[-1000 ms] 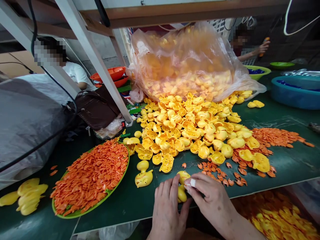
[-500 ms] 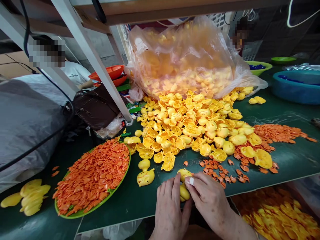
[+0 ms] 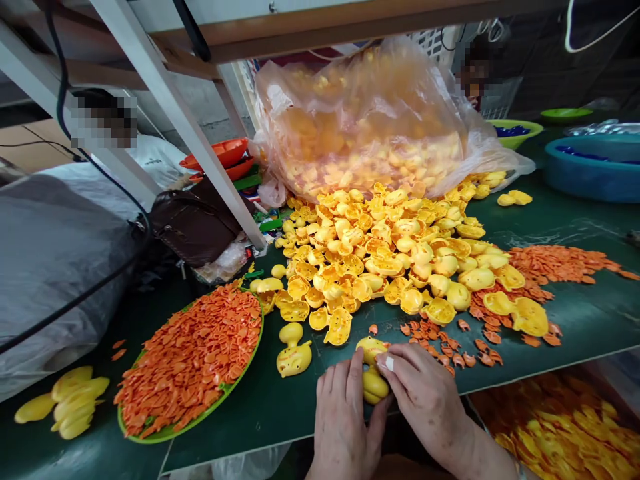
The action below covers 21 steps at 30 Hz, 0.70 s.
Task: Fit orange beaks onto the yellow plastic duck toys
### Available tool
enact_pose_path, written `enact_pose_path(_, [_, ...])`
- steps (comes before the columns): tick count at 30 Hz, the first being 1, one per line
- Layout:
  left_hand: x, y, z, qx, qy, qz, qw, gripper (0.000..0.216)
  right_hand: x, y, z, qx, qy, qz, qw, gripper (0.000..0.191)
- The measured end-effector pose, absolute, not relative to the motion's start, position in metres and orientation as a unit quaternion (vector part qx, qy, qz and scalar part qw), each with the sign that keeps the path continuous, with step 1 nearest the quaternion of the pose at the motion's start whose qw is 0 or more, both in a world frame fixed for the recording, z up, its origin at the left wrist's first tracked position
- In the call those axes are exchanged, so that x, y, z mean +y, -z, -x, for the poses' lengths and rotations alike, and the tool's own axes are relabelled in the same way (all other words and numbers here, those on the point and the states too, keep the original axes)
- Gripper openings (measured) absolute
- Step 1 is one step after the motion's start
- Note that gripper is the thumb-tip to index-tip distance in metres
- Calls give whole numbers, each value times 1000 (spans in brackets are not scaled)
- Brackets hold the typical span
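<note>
Both my hands grip one yellow plastic duck half (image 3: 374, 370) at the near edge of the green table (image 3: 280, 407). My left hand (image 3: 345, 420) wraps it from the left, fingers curled. My right hand (image 3: 425, 400), with a white bandage on the forefinger, pinches it from the right. Another yellow duck half (image 3: 294, 353) lies just left of my hands. A big heap of yellow duck halves (image 3: 390, 260) spreads beyond them. Loose orange beak pieces (image 3: 450, 343) lie close to my right hand.
A green plate (image 3: 150, 437) heaped with orange beaks sits left. A clear bag of yellow parts (image 3: 370, 120) stands behind the heap. Blue tub (image 3: 590, 170) and green bowl (image 3: 515, 133) far right. A slanted white frame leg (image 3: 200, 153); a brown bag (image 3: 193, 223); two people beyond.
My hands have kept hold of the duck half and worked it slightly; the view has shifted a little. Nothing else on the table has moved.
</note>
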State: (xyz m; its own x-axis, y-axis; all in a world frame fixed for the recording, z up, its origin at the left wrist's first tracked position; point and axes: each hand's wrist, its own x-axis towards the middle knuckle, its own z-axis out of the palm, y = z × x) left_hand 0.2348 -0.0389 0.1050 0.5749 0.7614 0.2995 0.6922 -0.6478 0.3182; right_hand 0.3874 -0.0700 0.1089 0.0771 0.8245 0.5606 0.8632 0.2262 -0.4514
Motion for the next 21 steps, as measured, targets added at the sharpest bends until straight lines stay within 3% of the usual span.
enact_pose_path(7, [-37,-93,-231,404,-219,-886,69,64,-68,-107,-388,-687,94,604,394,21])
enact_pose_path(15, [-37,-66,-234,415,-261,-871,33,75,-62,-114,-397,-775,104,572,248,23])
enact_pose_path(21, [-36,-61,-232,426,-278,-861,0,65,-49,-119,-394,-772,164,569,232,27])
